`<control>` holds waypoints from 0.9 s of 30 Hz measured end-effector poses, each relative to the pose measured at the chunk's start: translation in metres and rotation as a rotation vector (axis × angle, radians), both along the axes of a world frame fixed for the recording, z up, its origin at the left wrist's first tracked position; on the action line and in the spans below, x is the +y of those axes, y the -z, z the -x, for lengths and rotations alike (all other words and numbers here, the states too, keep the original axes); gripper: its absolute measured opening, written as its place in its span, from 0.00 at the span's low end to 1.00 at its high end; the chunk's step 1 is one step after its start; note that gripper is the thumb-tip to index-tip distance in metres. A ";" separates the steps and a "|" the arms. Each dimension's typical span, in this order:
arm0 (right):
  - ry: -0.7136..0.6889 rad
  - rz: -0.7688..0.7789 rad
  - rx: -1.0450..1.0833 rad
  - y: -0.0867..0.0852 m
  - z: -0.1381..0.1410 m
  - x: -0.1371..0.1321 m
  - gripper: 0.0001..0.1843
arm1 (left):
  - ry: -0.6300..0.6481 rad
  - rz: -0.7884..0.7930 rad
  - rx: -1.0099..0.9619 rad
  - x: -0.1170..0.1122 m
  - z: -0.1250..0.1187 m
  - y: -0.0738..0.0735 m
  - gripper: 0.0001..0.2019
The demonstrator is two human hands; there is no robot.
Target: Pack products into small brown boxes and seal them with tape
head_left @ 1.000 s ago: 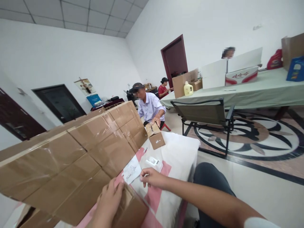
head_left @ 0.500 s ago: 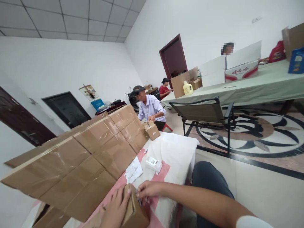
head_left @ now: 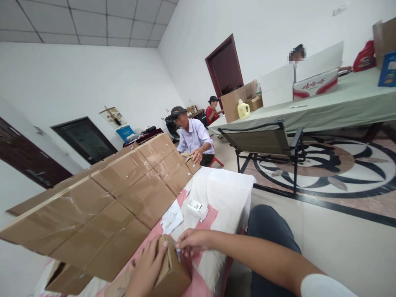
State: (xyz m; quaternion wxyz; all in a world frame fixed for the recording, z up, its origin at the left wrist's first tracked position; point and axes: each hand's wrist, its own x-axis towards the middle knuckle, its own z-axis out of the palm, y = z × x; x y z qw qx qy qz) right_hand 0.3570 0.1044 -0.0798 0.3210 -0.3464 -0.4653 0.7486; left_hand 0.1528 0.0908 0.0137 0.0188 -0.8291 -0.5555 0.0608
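A small brown cardboard box stands at the near edge of the cloth-covered table. Across its top lies my left hand, gripping the box with the thumb along the top seam. My right hand is closed in a pinch beside the box's right upper edge. A small pale bit shows at its fingertips, too small to make out. Beyond the hands sits a white tape dispenser, next to a white paper with a line drawing.
A tall taped cardboard partition runs along the left. Under its near end is an open cardboard box. Across the table a person in a light shirt handles another box. A folding chair stands right.
My right hand has risen slightly along the box edge, and the left hand stays on the box. The person opposite has shifted their box back toward themselves. The view has tilted a little.
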 end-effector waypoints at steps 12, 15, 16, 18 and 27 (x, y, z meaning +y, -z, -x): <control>-0.101 0.117 -0.052 0.000 0.000 -0.004 0.22 | -0.080 -0.049 -0.252 -0.004 -0.008 -0.001 0.23; -0.044 0.122 -0.079 0.002 -0.002 -0.006 0.29 | -0.099 -0.028 -0.240 -0.004 -0.008 -0.003 0.25; -0.023 0.118 -0.094 0.003 -0.001 -0.007 0.30 | -0.099 -0.021 -0.236 -0.004 -0.009 -0.004 0.25; 0.021 0.091 -0.155 0.007 0.000 -0.010 0.29 | -0.099 -0.006 -0.232 -0.006 -0.009 -0.005 0.26; -0.069 -0.177 -0.301 0.010 -0.007 -0.022 0.23 | -0.097 0.012 -0.243 -0.006 -0.008 -0.006 0.28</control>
